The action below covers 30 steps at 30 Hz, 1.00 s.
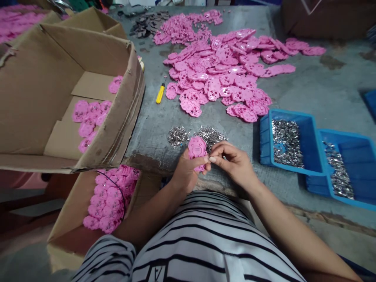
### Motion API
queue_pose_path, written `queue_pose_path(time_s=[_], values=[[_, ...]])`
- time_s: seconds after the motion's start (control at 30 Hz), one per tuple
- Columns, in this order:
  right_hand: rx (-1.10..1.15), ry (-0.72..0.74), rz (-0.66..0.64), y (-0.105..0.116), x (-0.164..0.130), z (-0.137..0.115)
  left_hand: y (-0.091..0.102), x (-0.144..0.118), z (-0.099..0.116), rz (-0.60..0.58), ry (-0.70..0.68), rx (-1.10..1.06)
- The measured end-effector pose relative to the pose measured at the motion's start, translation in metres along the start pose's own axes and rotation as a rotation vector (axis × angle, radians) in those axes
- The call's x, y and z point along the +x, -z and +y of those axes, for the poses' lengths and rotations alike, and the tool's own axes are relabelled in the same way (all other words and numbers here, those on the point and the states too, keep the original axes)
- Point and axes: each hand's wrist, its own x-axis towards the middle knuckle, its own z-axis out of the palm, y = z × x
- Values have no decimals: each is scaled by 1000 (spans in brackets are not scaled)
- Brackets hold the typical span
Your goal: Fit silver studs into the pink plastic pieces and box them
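A pink plastic panel [197,147] with rounded, scalloped edges is gripped in my left hand [188,172], the thumb lying across its lower part. My right hand [232,159] meets it from the right, thumb and forefinger pinched together at the panel's lower right edge. Whatever sits in that pinch is too small to make out. Just beyond my hands lie two little heaps of shiny metal parts, a left heap [178,136] and a right heap [210,136], the right one partly hidden by the panel and my fingers.
Many pink panels [220,74] are piled across the table, with small pink pieces [179,29] behind. A yellow-handled screwdriver [160,94] lies left of them. Blue bins [266,141] of metal parts stand at right. At left are an open cardboard box [26,78] and a lower box [70,211] holding pink pieces.
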Motion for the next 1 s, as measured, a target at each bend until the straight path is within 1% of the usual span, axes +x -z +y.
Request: queue_pose_path(time_s=[0.07, 0.17, 0.23, 0.3, 0.37, 0.43, 0.5, 0.57, 0.63, 0.73, 0.87, 1.0], values=[[18, 1, -2, 1, 0, 0, 2, 0, 1, -27, 72, -59], [26, 30, -61, 3, 1, 0, 4, -2, 2, -63, 170, -109], [-5, 50, -49, 5, 1, 1, 4, -3, 2, -81, 188, -128], [-28, 33, 44, 5, 0, 1, 3, -2, 1, -86, 133, -136], [6, -22, 168, 2, -1, 2, 2, -1, -2, -65, 12, -117], [102, -97, 251, -2, -2, 2, 2, 1, -5, -46, -107, -69], [217, -175, 271, -7, -3, 2, 5, 1, -8, -68, -177, -25], [307, -241, 280, -13, -5, 2, 9, -1, -11, -123, -207, -17], [344, -274, 320, -17, -6, 1, 12, -2, -14, -169, -234, -31], [351, -295, 365, -21, -9, -1, 15, -2, -16, -188, -302, -51], [347, -302, 351, -24, -10, -3, 14, 0, -19, -229, -383, -77], [348, -302, 348, -26, -10, -4, 12, 2, -21, -231, -412, -70]])
